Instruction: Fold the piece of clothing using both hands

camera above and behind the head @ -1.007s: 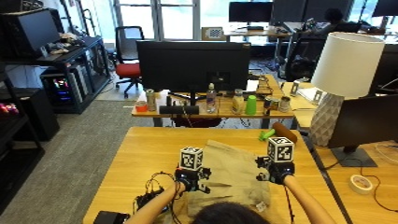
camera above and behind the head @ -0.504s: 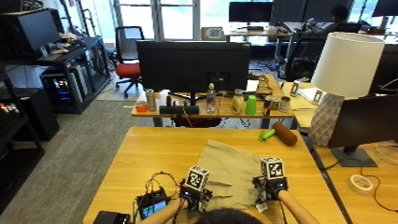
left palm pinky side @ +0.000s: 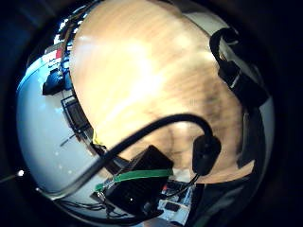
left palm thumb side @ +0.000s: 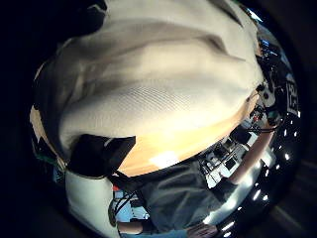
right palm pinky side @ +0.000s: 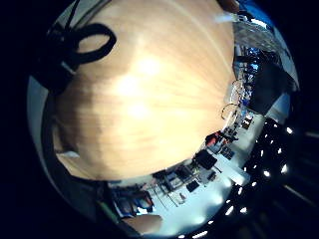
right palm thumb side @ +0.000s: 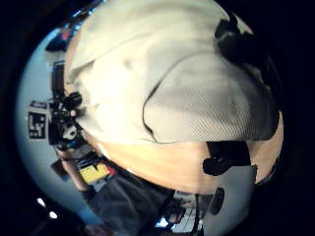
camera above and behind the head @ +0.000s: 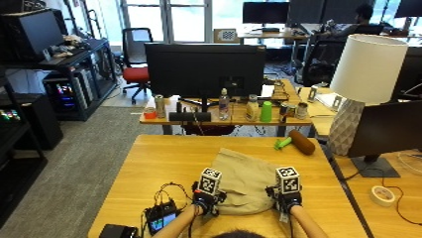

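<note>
Both hands nearer, left hand (camera above and behind the head: pixel 205 199), right hand (camera above and behind the head: pixel 286 199) gripping garment (camera above and behind the head: pixel 245 181)

No text, label, brand or number can be read in any of the views. The bottles (camera above and behind the head: pixel 224 104) on the desk behind the table carry labels, but they are too small to make out. A card (camera above and behind the head: pixel 227 35) with a square black-and-white pattern stands on a far desk; it shows no letters or digits.

Fingers of left hand (camera above and behind the head: pixel 206 200) and right hand (camera above and behind the head: pixel 285 200) hidden.
</note>
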Action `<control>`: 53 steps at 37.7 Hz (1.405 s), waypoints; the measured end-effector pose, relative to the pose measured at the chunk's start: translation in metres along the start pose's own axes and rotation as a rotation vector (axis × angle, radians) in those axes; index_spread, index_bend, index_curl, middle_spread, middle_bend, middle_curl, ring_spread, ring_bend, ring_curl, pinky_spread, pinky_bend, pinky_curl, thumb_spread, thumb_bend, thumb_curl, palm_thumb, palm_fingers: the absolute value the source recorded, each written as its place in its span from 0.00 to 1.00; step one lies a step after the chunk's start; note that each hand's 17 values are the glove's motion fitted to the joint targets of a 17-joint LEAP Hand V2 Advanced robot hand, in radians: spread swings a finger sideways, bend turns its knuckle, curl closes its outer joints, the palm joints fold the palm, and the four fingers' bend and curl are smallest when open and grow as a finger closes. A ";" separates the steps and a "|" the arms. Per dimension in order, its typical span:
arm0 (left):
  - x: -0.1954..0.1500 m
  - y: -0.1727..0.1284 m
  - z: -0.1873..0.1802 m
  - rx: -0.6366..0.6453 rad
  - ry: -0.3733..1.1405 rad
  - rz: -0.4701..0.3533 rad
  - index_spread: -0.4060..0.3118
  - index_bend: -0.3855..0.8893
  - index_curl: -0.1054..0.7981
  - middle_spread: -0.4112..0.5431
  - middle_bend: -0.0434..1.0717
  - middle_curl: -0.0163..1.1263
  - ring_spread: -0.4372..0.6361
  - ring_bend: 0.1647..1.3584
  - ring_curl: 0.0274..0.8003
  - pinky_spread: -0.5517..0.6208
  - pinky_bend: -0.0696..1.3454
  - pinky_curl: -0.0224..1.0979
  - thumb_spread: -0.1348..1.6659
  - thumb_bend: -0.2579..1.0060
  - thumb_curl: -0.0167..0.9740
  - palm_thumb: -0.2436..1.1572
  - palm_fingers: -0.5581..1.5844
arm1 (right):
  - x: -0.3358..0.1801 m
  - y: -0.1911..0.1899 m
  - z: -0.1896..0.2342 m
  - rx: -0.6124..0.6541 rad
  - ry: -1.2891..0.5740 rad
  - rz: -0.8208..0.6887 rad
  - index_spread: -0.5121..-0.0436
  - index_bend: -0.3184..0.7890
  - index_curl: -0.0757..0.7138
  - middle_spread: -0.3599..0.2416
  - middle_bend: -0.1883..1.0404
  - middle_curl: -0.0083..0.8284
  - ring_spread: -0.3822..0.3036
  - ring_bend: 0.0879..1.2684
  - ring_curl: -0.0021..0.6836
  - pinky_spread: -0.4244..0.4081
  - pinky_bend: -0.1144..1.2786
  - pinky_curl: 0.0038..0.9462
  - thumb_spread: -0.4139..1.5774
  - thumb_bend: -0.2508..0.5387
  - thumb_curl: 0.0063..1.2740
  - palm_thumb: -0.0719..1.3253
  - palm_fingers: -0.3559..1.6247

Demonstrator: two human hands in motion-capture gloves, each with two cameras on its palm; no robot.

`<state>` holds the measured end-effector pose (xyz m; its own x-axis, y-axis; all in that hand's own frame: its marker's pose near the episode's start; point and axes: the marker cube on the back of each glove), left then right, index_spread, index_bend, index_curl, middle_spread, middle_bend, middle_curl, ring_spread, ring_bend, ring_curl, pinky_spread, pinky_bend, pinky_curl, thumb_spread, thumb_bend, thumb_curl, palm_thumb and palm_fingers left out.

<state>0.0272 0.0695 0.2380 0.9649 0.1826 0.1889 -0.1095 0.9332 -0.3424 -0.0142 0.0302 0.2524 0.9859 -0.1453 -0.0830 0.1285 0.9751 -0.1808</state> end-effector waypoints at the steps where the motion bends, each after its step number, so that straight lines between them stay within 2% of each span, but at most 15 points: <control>1: 0.000 -0.005 -0.003 0.049 -0.005 0.004 0.40 0.44 0.41 0.48 0.18 0.27 0.50 0.39 0.32 0.45 0.60 0.34 0.58 0.19 0.32 0.38 0.46 | 0.001 -0.003 -0.002 0.029 0.010 0.000 0.29 0.42 0.36 0.41 0.31 0.41 0.42 0.42 0.53 0.48 0.55 0.38 0.72 0.33 0.25 0.67 0.52; 3: -0.001 -0.014 -0.010 0.149 -0.016 0.006 0.37 0.46 0.43 0.41 0.22 0.28 0.43 0.37 0.32 0.38 0.59 0.34 0.59 0.20 0.32 0.41 0.54 | 0.001 -0.007 -0.004 0.066 0.019 -0.011 0.32 0.43 0.38 0.39 0.31 0.42 0.39 0.45 0.54 0.40 0.56 0.38 0.72 0.35 0.26 0.71 0.62; 5: -0.001 -0.018 -0.014 0.205 -0.022 0.009 0.34 0.46 0.44 0.37 0.21 0.28 0.38 0.36 0.32 0.32 0.58 0.33 0.59 0.20 0.33 0.43 0.59 | 0.000 -0.008 -0.006 0.066 0.011 -0.019 0.34 0.41 0.38 0.38 0.30 0.42 0.37 0.45 0.53 0.33 0.57 0.37 0.72 0.36 0.26 0.73 0.68; 11: -0.002 -0.025 -0.023 0.331 -0.043 0.032 0.26 0.45 0.48 0.27 0.19 0.30 0.26 0.32 0.34 0.20 0.57 0.34 0.62 0.23 0.34 0.52 0.69 | 0.001 -0.008 -0.008 0.071 0.000 -0.002 0.37 0.40 0.42 0.36 0.28 0.43 0.34 0.44 0.57 0.24 0.58 0.40 0.72 0.34 0.26 0.75 0.72; 12: -0.002 -0.025 -0.024 0.343 -0.034 0.045 0.27 0.43 0.47 0.28 0.17 0.30 0.27 0.31 0.34 0.21 0.55 0.33 0.61 0.20 0.33 0.49 0.66 | 0.001 -0.008 -0.008 0.074 -0.002 -0.003 0.37 0.39 0.42 0.36 0.28 0.43 0.34 0.44 0.58 0.23 0.57 0.40 0.72 0.33 0.26 0.75 0.71; 14: -0.001 -0.026 -0.028 0.374 -0.003 0.093 0.23 0.48 0.50 0.23 0.20 0.32 0.20 0.29 0.35 0.15 0.57 0.34 0.63 0.26 0.35 0.59 0.77 | 0.001 -0.006 -0.009 0.079 -0.009 -0.010 0.38 0.41 0.43 0.36 0.28 0.44 0.33 0.43 0.59 0.20 0.57 0.40 0.72 0.33 0.26 0.76 0.73; 16: 0.000 -0.026 -0.031 0.399 0.027 0.142 0.20 0.47 0.51 0.20 0.22 0.33 0.16 0.28 0.36 0.11 0.56 0.34 0.64 0.26 0.35 0.62 0.81 | 0.002 -0.004 -0.010 0.086 -0.016 -0.016 0.40 0.41 0.44 0.35 0.29 0.44 0.32 0.44 0.59 0.18 0.56 0.40 0.73 0.32 0.26 0.77 0.76; 20: -0.008 -0.043 -0.027 0.366 0.030 0.166 0.18 0.44 0.53 0.16 0.25 0.36 0.11 0.28 0.39 0.08 0.54 0.34 0.65 0.26 0.35 0.64 0.84 | 0.007 -0.007 -0.010 0.104 -0.039 -0.040 0.43 0.42 0.45 0.35 0.30 0.45 0.30 0.44 0.60 0.16 0.55 0.40 0.74 0.31 0.26 0.78 0.78; 23: -0.016 -0.056 -0.028 0.322 0.026 0.184 0.16 0.44 0.53 0.13 0.30 0.38 0.09 0.27 0.40 0.08 0.52 0.34 0.66 0.25 0.35 0.65 0.85 | 0.020 -0.038 0.004 0.152 -0.057 -0.083 0.43 0.41 0.46 0.34 0.32 0.46 0.29 0.43 0.60 0.14 0.54 0.39 0.75 0.31 0.25 0.78 0.79; 26: -0.018 -0.050 -0.041 0.288 0.017 0.227 0.15 0.44 0.54 0.11 0.32 0.39 0.08 0.27 0.41 0.07 0.50 0.34 0.67 0.24 0.35 0.66 0.85 | 0.029 -0.053 0.009 0.200 -0.070 -0.131 0.44 0.40 0.46 0.33 0.33 0.48 0.29 0.43 0.60 0.14 0.53 0.39 0.75 0.31 0.25 0.78 0.80; 38: -0.023 0.011 -0.091 0.242 -0.009 0.354 0.14 0.43 0.55 0.07 0.35 0.42 0.06 0.25 0.44 0.05 0.50 0.36 0.70 0.22 0.33 0.69 0.85 | 0.026 0.014 -0.042 0.248 -0.051 -0.226 0.46 0.40 0.47 0.33 0.37 0.52 0.28 0.42 0.61 0.13 0.53 0.40 0.76 0.30 0.24 0.79 0.81; 44: -0.027 0.025 -0.122 0.253 0.005 0.354 0.13 0.43 0.56 0.06 0.35 0.43 0.06 0.24 0.45 0.05 0.50 0.36 0.71 0.20 0.33 0.71 0.86 | 0.035 0.010 -0.062 0.244 -0.037 -0.230 0.47 0.40 0.47 0.33 0.39 0.54 0.26 0.42 0.61 0.13 0.53 0.40 0.76 0.30 0.24 0.79 0.81; 53: -0.037 0.026 -0.174 0.312 -0.040 0.283 0.12 0.45 0.58 0.05 0.37 0.44 0.06 0.22 0.46 0.06 0.49 0.37 0.72 0.20 0.33 0.72 0.86 | 0.039 -0.001 -0.110 0.246 -0.046 -0.223 0.48 0.41 0.48 0.33 0.42 0.56 0.24 0.44 0.63 0.11 0.52 0.40 0.76 0.30 0.23 0.80 0.84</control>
<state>0.0304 0.0336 0.0619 0.8771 0.4510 0.1650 -0.4417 0.8925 -0.0916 0.0125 0.0054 0.1411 0.9337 -0.3573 -0.0222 0.3580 0.9322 0.0529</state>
